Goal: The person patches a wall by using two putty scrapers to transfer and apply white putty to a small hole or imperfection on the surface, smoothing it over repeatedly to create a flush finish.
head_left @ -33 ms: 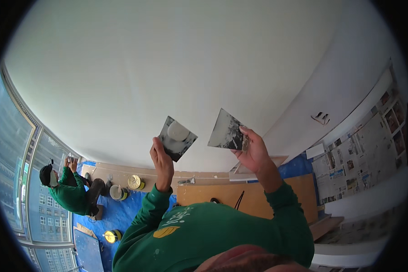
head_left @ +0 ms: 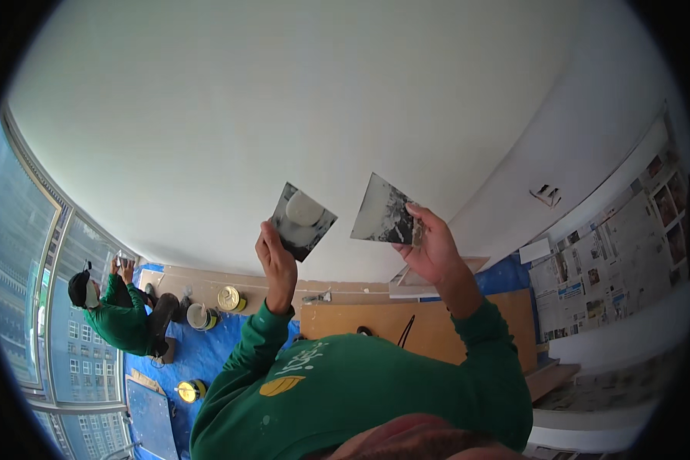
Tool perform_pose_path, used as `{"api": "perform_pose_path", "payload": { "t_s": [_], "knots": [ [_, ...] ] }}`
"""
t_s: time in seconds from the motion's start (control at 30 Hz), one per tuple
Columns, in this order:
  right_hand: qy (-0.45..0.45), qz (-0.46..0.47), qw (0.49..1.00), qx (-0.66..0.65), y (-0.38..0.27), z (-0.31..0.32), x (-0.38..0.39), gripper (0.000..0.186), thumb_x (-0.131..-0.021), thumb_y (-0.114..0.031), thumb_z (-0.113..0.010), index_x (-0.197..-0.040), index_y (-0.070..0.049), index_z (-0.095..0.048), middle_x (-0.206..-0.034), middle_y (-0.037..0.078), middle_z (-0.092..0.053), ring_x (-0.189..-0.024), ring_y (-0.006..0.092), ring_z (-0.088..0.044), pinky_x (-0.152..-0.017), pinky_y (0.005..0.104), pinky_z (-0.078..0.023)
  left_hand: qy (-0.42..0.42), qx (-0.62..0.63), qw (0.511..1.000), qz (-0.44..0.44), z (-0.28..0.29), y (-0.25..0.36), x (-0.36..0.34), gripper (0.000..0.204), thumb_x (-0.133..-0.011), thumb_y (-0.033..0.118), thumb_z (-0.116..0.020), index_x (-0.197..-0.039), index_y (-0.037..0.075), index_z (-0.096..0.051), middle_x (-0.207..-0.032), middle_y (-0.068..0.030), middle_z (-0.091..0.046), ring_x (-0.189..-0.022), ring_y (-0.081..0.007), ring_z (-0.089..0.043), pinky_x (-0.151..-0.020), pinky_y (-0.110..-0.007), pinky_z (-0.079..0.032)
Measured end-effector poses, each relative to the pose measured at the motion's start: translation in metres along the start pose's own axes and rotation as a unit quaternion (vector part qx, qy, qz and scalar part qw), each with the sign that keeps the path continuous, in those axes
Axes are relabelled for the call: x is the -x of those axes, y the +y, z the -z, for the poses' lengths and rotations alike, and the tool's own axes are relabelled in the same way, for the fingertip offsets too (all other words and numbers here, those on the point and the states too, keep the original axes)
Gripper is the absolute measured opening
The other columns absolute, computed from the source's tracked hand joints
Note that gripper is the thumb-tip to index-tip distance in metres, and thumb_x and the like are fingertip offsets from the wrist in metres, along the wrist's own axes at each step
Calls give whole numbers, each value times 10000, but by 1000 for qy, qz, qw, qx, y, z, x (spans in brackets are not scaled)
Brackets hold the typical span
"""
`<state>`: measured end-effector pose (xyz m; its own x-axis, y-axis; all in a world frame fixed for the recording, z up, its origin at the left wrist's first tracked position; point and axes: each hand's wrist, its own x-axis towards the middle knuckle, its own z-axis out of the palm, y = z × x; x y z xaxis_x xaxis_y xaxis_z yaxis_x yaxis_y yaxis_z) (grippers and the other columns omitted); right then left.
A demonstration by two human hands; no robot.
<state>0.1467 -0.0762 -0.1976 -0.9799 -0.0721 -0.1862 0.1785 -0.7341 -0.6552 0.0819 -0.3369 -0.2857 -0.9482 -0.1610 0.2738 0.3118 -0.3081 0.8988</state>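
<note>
My left hand (head_left: 278, 268) is closed around the lower left edge of a dark square putty board (head_left: 299, 244). A rounded lump of whitish putty (head_left: 304, 208) sits on the board. In my right hand (head_left: 435, 257) is a square putty spreader (head_left: 385, 218), pinched at its right edge with the thumb on top. White smears cover much of the spreader's dark face. The two tools are a small distance apart, in front of a smooth white wall (head_left: 322, 92). Most of my left fingertips are hidden behind the board.
Another person in green (head_left: 123, 322) crouches at the left by the windows (head_left: 84, 307). Several buckets (head_left: 231, 300) stand on blue sheeting (head_left: 230, 345). A brown board (head_left: 422, 330) lies below my hands. Newspaper (head_left: 598, 268) covers the right side, near a wall opening with wires (head_left: 545, 195).
Both hands have risen slightly in the view, carrying the putty board and the spreader. Their grips look the same.
</note>
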Motion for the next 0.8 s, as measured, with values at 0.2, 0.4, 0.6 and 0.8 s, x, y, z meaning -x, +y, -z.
{"api": "perform_pose_path", "payload": {
  "t_s": [0.2,0.4,0.6,0.8],
  "knots": [
    [22,-25,999,37,-21,-64,29,120,-985,-165,-585,-1028,-70,-642,-982,52,-732,-860,159,-724,-744,307,-592,10,-111,946,-305,-45,31,-10,719,-1086,531,-256,-1070,-84,-629,-942,-119,-649,-841,-175,-599,-746,-287,-484],
    [-78,-85,993,-3,-26,-56,25,170,-980,-171,-594,-1080,-39,-635,-1042,83,-721,-944,189,-716,-844,342,-584,4,-211,808,-551,-54,39,-20,668,-1081,482,-294,-1185,-77,-644,-1054,-222,-704,-910,-345,-727,-674,-356,-601],
    [5,-67,995,75,-29,-90,28,187,-994,-171,-544,-1102,-22,-577,-1045,87,-691,-947,188,-693,-881,375,-553,-182,-233,719,-629,-37,53,-46,524,-1042,440,-442,-1199,-7,-665,-1104,-166,-712,-1016,-328,-725,-708,-355,-625],
    [-183,-54,981,45,-93,-88,-1,156,-977,-152,-560,-1072,-35,-598,-1008,74,-686,-887,176,-670,-741,327,-551,-256,-288,818,-426,-15,30,-55,335,-988,252,-596,-1177,-14,-670,-1078,-170,-710,-968,-328,-713,-767,-358,-589]
  ]
}}
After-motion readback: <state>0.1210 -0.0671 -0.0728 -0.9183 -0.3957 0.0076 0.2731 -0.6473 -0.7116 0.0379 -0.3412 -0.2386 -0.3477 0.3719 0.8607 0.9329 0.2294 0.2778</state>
